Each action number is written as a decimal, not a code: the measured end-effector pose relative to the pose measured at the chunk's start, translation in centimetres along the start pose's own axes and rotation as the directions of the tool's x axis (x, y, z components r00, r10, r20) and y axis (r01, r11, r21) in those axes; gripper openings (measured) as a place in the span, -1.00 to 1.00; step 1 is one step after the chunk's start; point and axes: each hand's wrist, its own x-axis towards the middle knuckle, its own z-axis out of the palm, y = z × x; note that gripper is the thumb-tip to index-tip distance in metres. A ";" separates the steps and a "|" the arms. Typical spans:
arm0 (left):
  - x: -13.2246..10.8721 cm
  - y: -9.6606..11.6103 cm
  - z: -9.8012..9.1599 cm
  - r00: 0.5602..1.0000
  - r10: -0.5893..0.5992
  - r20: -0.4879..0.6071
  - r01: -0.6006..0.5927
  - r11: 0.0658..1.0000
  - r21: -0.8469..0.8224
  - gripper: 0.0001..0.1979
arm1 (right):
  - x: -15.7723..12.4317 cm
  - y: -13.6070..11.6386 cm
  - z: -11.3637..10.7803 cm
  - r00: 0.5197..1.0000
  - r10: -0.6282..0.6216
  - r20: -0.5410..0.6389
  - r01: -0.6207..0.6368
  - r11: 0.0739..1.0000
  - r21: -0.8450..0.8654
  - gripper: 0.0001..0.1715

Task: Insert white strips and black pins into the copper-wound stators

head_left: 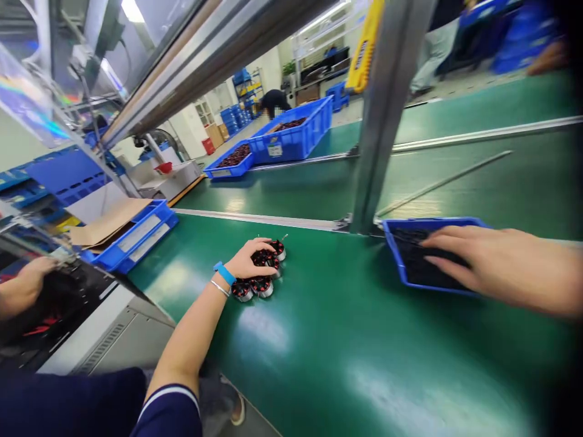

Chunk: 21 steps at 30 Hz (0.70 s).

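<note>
Several round metal motor stators [262, 286] with red and black windings stand close together on the green work surface [328, 340]. My left hand [250, 260] curls over this cluster, thumb and fingers spanning some of the stators and hiding part of them. A blue band and a bracelet are on that wrist. On the right, a shallow blue tray [437, 287] holds a mass of small black pieces [412, 258], too fine to tell apart. My right hand [483, 261] reaches over the tray's right side, fingers stretched and apart from the thumb, with nothing visible between them.
A metal post [380, 127] rises behind the tray, carrying a yellow cutter [364, 48]. Blue bins [291, 145] of dark parts stand beyond the metal rail. At left are a blue crate [146, 237] with cardboard and another person's hand [34, 276] near a machine.
</note>
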 end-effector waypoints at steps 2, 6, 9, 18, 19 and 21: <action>1.2 2.4 1.8 0.992 0.106 0.073 -0.104 0.994 -0.034 -0.46 | 0.5 -0.2 -0.9 0.988 -0.037 0.152 0.047 0.997 -0.061 -0.79; 2.8 7.0 3.9 0.918 0.295 0.265 -0.279 0.956 -0.095 -0.41 | 0.4 -1.0 -1.6 0.987 -0.052 0.152 0.069 0.991 -0.111 -0.65; 3.5 10.6 4.8 0.869 0.266 0.417 -0.285 0.958 -0.017 -0.44 | 0.3 -1.2 -1.4 0.989 -0.033 0.143 0.050 0.991 -0.121 -0.59; 0.8 20.8 10.5 0.903 0.125 0.411 -0.324 0.828 0.458 -0.82 | 0.8 -1.0 -1.2 0.992 -0.056 0.114 0.060 0.998 -0.028 -0.78; 0.4 21.6 11.2 0.907 0.129 0.402 -0.327 0.817 0.475 -0.77 | 0.8 -1.0 -1.1 0.992 -0.061 0.109 0.062 0.998 -0.005 -0.78; -0.4 23.1 12.6 0.914 0.117 0.389 -0.310 0.819 0.483 -0.66 | 1.0 -1.0 -1.1 0.994 -0.064 0.090 0.059 0.997 0.055 -0.77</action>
